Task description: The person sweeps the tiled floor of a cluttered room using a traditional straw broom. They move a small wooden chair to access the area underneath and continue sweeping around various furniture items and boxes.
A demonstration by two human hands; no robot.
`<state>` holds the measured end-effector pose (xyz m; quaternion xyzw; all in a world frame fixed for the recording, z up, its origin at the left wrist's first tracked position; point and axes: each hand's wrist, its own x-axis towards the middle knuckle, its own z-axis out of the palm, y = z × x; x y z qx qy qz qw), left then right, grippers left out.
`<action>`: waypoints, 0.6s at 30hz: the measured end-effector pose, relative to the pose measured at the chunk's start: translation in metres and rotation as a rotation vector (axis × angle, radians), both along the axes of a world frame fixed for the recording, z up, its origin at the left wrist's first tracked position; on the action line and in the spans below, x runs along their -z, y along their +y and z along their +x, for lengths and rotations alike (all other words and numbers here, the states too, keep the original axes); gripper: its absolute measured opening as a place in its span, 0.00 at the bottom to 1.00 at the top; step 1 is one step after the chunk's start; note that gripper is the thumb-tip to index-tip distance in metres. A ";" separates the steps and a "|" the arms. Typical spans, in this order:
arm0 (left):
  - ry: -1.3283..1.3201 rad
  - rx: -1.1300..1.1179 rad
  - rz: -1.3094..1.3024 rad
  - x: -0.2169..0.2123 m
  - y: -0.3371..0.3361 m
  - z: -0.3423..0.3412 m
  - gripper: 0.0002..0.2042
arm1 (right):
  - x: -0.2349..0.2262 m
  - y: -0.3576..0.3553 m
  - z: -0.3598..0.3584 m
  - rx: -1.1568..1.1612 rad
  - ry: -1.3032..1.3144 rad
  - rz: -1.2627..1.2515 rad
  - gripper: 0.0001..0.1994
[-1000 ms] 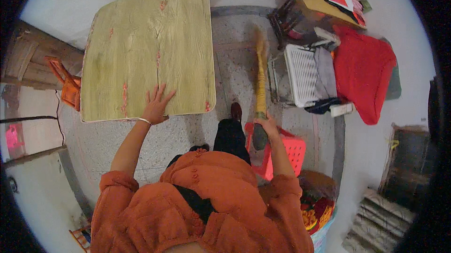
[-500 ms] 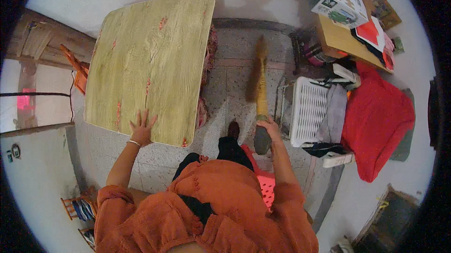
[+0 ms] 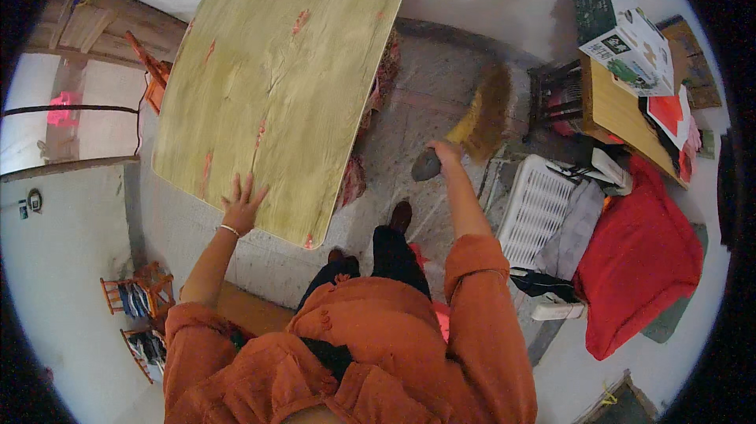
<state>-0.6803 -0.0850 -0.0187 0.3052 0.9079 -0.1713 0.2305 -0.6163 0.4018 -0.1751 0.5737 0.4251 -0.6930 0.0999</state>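
Observation:
A hand broom (image 3: 470, 126) with a yellowish neck and brown bristles is gripped in my right hand (image 3: 447, 153). Its dark grey handle end pokes out toward me, and the bristles point away to the far right, over the floor beside the table. With fingers spread, my left hand (image 3: 242, 207) rests at the near edge of a wood-patterned table (image 3: 276, 93) decorated with small red prints. Whether the bristles touch the floor is hard to see.
On the right stands a white slatted plastic chair (image 3: 535, 207) bearing grey cloth, beside a large red cloth (image 3: 642, 259). Behind it, a wooden desk (image 3: 618, 113) carries a green-and-white box (image 3: 630, 42). An orange chair (image 3: 153, 77) is left of the table. Patterned fabric hangs under the tabletop.
My right hand has moved forward, and the broom has swung so its bristles lean to the right. My left hand stays on the table edge. The whole view has shifted slightly.

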 end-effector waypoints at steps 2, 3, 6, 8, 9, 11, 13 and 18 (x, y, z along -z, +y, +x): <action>0.024 0.034 0.004 0.000 0.007 -0.005 0.34 | 0.038 -0.016 0.010 -0.118 0.191 0.270 0.31; 0.023 0.043 0.001 0.001 0.011 -0.009 0.34 | 0.056 -0.022 0.018 -0.176 0.285 0.406 0.34; 0.020 0.027 -0.024 0.001 0.009 -0.006 0.34 | 0.062 -0.045 0.052 -0.553 0.225 0.705 0.41; 0.017 0.007 -0.035 0.001 0.006 -0.003 0.34 | 0.050 -0.055 0.085 -0.740 0.204 0.740 0.45; 0.010 -0.003 -0.042 0.000 0.005 -0.002 0.34 | 0.035 -0.056 0.101 -0.821 0.194 0.723 0.47; -0.006 -0.007 -0.045 0.001 0.008 -0.003 0.35 | 0.006 -0.055 0.127 -0.975 -0.059 0.594 0.49; -0.002 -0.008 -0.028 0.004 0.007 -0.003 0.35 | 0.002 -0.053 0.168 -1.081 -0.120 0.570 0.50; 0.030 -0.031 0.005 0.001 0.006 0.003 0.35 | -0.035 -0.053 0.233 -1.382 -0.170 0.641 0.52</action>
